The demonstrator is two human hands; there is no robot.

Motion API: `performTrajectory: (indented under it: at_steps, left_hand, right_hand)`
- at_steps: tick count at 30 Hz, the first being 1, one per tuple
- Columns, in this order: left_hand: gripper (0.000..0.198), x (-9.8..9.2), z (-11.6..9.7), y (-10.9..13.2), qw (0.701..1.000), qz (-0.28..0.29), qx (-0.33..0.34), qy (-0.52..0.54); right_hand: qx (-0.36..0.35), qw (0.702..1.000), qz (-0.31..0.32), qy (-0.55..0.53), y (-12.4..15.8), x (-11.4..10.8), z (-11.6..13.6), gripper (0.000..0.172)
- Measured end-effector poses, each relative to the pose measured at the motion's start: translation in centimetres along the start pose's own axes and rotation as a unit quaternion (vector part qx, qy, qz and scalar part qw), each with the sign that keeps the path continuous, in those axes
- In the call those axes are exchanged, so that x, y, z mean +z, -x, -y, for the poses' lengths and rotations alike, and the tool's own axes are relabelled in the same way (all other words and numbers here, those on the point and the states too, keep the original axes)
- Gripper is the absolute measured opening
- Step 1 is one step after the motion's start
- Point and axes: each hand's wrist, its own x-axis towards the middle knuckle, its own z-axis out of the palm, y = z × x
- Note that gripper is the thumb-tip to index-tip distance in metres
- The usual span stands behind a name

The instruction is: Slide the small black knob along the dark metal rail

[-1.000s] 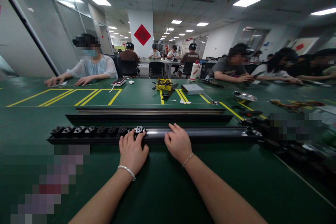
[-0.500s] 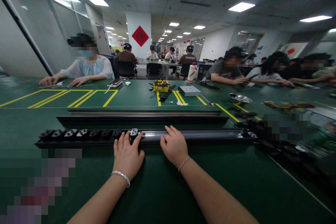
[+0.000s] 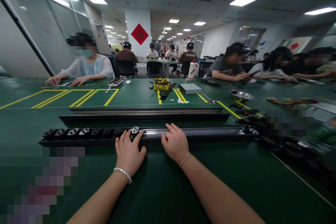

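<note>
A long black channel (image 3: 215, 133) lies across the green table, with several black and white socket-like modules (image 3: 84, 132) in a row in its left part. My left hand (image 3: 130, 152) rests on its near edge, fingers spread, the fingertips by a white-topped module (image 3: 135, 130). Bare shiny metal shows in the channel right of that module. My right hand (image 3: 175, 143) lies over the channel's middle with its fingers partly stretched and nothing visible in it. Another module (image 3: 253, 131) sits at the channel's right end.
Behind the channel lie long dark strips (image 3: 144, 119). Farther back are a yellow block with black cables (image 3: 161, 84), a grey box (image 3: 189, 89) and a metal bowl (image 3: 241, 95). Several black parts (image 3: 288, 143) are heaped at right. People sit around the far side.
The view has shifted slightly, moving the channel a little to the right in the picture. Both hands keep nearly the same places on it.
</note>
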Motion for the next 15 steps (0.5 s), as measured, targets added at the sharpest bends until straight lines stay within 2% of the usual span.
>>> performTrajectory:
  at_steps: [15]
  left_hand:
    - [0.047, -0.24, 0.32, -0.4, 1.0, 0.016, -0.011, 0.021]
  right_hand:
    - [0.003, 1.0, -0.013, -0.011, 0.07, 0.19, 0.03, 0.025]
